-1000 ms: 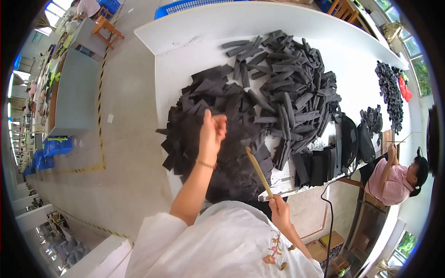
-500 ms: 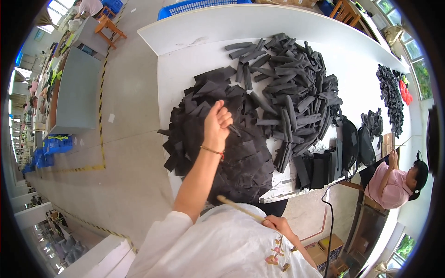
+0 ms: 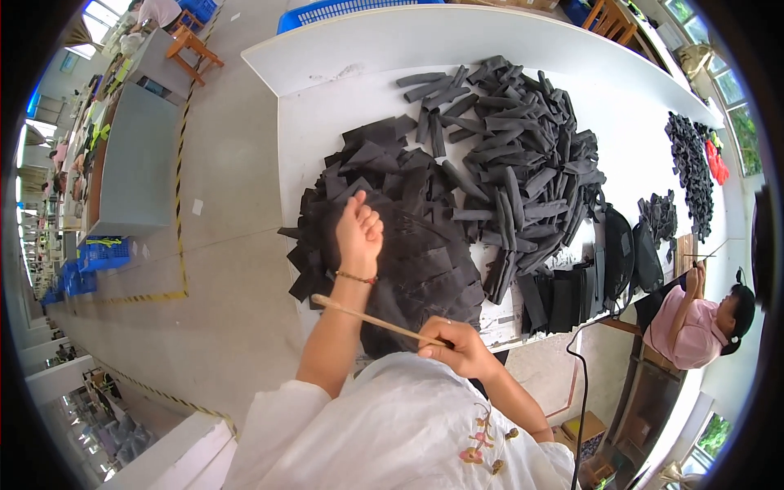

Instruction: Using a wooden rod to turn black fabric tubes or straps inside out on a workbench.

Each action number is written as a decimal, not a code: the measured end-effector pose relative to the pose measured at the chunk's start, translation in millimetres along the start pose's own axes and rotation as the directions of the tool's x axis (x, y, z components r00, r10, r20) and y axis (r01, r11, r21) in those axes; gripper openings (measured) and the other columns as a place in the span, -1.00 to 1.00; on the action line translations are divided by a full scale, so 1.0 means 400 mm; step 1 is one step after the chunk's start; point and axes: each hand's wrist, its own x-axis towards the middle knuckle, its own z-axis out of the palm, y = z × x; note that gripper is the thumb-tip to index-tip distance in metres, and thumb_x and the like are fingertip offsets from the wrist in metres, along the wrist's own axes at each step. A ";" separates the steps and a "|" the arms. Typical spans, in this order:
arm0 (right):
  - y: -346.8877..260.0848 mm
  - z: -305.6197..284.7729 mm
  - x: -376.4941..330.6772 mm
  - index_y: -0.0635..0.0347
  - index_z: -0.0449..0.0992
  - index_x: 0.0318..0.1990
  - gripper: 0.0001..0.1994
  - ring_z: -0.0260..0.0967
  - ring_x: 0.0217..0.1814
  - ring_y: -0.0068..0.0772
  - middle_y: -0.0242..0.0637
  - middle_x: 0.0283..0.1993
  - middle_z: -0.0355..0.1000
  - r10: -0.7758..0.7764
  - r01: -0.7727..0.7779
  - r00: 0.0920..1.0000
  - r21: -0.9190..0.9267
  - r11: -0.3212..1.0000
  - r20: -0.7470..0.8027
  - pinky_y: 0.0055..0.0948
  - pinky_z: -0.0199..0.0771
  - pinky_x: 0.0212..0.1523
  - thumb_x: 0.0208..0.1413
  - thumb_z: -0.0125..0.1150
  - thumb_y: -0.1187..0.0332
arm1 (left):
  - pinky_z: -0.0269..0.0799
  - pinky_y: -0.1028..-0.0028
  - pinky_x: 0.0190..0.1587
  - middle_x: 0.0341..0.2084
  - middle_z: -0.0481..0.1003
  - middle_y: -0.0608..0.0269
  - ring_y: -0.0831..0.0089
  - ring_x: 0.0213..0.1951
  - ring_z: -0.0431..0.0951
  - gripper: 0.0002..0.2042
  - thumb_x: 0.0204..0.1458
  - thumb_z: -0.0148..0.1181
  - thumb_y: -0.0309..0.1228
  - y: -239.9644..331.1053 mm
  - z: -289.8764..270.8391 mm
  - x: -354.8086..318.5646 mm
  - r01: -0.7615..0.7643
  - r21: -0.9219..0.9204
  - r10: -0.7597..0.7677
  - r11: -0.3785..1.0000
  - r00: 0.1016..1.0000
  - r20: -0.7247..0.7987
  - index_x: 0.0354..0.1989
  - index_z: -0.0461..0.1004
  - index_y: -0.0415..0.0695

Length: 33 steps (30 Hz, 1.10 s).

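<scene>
My right hand (image 3: 457, 347) is closed around a thin wooden stick (image 3: 371, 319) close to my chest, stick pointing to 9 o'clock. At 12 o'clock my left hand (image 3: 359, 233) rests, fingers curled, on flat black pieces (image 3: 392, 204). Beyond, at 1 o'clock, black strips (image 3: 523, 163) are heaped on the white table (image 3: 457, 41).

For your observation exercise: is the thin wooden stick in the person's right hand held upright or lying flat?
Lying nearly flat. The wooden stick runs sideways from the right hand across the left forearm.
</scene>
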 end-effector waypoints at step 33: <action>0.091 -0.322 0.007 0.33 0.48 -0.08 -0.80 0.22 -0.52 -0.59 -0.29 -0.52 0.35 -0.049 -0.370 0.665 -0.385 0.845 -0.745 -0.56 0.26 -0.47 0.16 0.13 0.47 | 0.48 0.21 -0.27 -0.50 0.54 0.17 0.12 -0.39 0.57 -0.66 -0.13 0.33 -0.12 -0.198 0.064 0.263 -0.206 0.701 0.339 -0.683 0.761 0.554 -0.38 0.47 -0.15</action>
